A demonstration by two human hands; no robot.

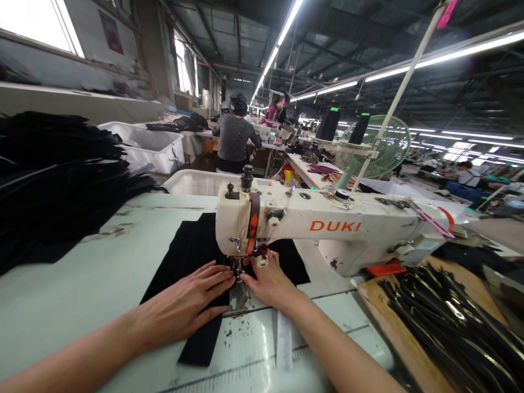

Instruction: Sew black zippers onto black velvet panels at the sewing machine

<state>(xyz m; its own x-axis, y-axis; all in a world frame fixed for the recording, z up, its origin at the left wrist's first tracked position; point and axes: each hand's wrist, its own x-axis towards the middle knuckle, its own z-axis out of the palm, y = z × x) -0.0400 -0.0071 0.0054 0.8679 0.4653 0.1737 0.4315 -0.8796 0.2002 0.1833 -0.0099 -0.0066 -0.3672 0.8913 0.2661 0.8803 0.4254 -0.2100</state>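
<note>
A white DUKI sewing machine [335, 226] stands on the pale table [82, 284]. A piece of black fabric [188, 251] lies under its needle [237, 266]. My left hand [184, 303] rests flat on the fabric, fingers stretched out toward the needle. My right hand [268, 281] sits just right of the needle, fingers curled and pressing the fabric's edge at the presser foot.
A tall stack of black fabric pieces [57, 180] fills the left. Several black zippers [450, 322] lie on a wooden board at right. White bins [155, 147] stand behind the table. A green fan [380, 144] is behind the machine. Another person [235, 136] sits farther back.
</note>
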